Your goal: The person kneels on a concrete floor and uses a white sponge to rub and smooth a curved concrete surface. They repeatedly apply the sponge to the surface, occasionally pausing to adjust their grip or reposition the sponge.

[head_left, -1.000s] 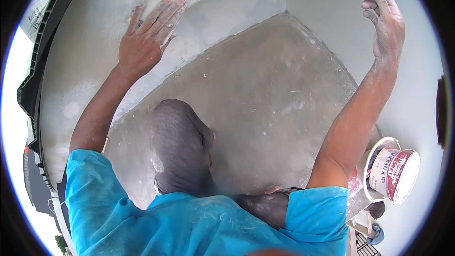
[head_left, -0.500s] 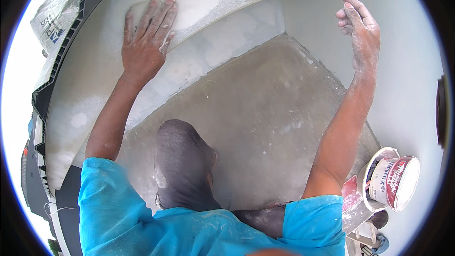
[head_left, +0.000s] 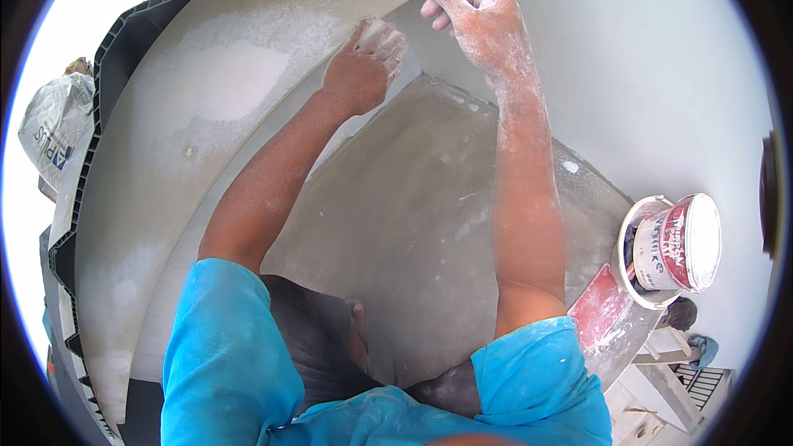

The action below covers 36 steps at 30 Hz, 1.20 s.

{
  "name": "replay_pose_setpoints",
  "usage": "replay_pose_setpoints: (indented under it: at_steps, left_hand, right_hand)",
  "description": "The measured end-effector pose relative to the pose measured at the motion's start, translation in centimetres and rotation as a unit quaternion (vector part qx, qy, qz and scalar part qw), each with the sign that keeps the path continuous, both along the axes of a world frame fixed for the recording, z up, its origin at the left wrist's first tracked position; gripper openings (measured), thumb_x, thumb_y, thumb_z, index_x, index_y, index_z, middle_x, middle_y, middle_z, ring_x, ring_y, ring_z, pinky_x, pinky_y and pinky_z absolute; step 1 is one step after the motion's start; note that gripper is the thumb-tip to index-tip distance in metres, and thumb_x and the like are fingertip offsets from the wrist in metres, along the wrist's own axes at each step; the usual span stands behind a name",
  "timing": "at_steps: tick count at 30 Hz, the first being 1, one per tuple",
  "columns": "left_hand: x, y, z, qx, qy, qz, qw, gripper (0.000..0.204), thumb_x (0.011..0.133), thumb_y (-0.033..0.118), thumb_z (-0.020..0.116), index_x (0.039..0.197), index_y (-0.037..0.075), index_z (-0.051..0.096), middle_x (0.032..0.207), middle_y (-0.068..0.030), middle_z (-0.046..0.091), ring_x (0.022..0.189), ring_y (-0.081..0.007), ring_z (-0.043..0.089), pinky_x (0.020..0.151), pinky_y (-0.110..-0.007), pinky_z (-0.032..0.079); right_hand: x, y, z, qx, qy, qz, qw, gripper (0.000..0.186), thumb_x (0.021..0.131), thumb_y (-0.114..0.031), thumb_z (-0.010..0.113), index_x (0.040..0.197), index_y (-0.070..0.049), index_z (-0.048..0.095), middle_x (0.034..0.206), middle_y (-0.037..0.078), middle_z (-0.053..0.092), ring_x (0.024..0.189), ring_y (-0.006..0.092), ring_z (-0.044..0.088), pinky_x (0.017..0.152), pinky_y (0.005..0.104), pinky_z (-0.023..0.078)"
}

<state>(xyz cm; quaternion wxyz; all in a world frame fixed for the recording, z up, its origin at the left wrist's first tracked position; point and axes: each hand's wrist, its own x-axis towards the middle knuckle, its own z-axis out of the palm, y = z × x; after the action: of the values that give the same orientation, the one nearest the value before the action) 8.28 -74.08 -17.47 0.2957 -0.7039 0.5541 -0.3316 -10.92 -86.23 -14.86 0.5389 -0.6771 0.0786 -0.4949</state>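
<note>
My left hand (head_left: 363, 68) has bent fingers round a pale, flat pad (head_left: 378, 33) at the far right part of a curved white surface (head_left: 231, 74), which has a powdery, whiter patch. To its right my right hand (head_left: 481, 26), dusted white, is raised with fingers loosely bent and apart, holding nothing; whether it touches the surface behind is unclear. Below, between my blue-sleeved arms, a head in a dark covering (head_left: 306, 330) is partly hidden.
At right, a white-and-red tub (head_left: 686, 244) sits in a pale bucket (head_left: 628, 264), beside a red-smeared board (head_left: 595, 306). A grey surface (head_left: 413, 215) fills the middle. A dark corrugated edge (head_left: 116, 66) and a plastic sack (head_left: 54, 120) are at left.
My left hand has moved right along the surface, fingers now more curled on the pad. My right hand has shifted left toward it. The dark-covered head sits lower in view.
</note>
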Motion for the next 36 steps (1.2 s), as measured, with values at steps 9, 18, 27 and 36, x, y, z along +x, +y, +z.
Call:
replay_pose_setpoints:
  at_steps: [9,18,27,36]
  left_hand:
    - [-1.0,4.2,-2.9,-0.342,0.882,0.028,0.324,0.066,0.101,0.046,0.058,0.146,-0.001,0.042,0.142,-0.0164,0.054,0.132,-0.0309,0.053,0.116,-0.047,0.038]
    - [-4.5,-1.9,-6.7,-0.424,0.890,-0.038,0.162,0.054,0.106,0.035,0.051,0.145,-0.002,0.040,0.143,-0.0221,0.050,0.135,-0.0352,0.049,0.115,-0.052,0.039]
    - [0.2,2.3,-5.6,-0.408,0.847,0.082,0.330,0.063,0.096,0.032,0.070,0.141,-0.005,0.046,0.141,-0.0190,0.051,0.136,-0.0318,0.047,0.116,-0.049,0.037]
    - [-3.6,1.2,2.3,-0.368,0.578,0.164,0.710,0.058,0.095,0.043,0.070,0.136,0.003,0.058,0.128,-0.0150,0.063,0.123,-0.0292,0.058,0.107,-0.041,0.043]
  right_hand:
    - [0.0,-2.0,-2.8,-0.017,0.083,-0.089,0.992,0.031,0.101,-0.028,0.056,0.119,-0.008,0.070,0.100,0.010,0.074,0.100,0.0227,0.067,0.090,0.0417,0.052]
    - [11.3,3.2,-14.3,0.132,0.130,0.064,0.981,0.083,0.103,-0.062,0.034,0.153,0.005,0.034,0.151,0.027,0.044,0.147,0.0408,0.034,0.118,0.0502,0.031]
    - [9.0,0.7,-13.4,0.206,0.133,0.221,0.944,0.085,0.082,-0.063,0.074,0.133,0.003,0.062,0.127,0.028,0.064,0.126,0.0361,0.059,0.104,0.0465,0.047]
    - [7.6,-1.2,-11.8,0.223,-0.021,0.333,0.916,0.071,0.070,-0.028,0.092,0.128,0.004,0.065,0.118,0.020,0.069,0.109,0.0291,0.067,0.095,0.0372,0.055]
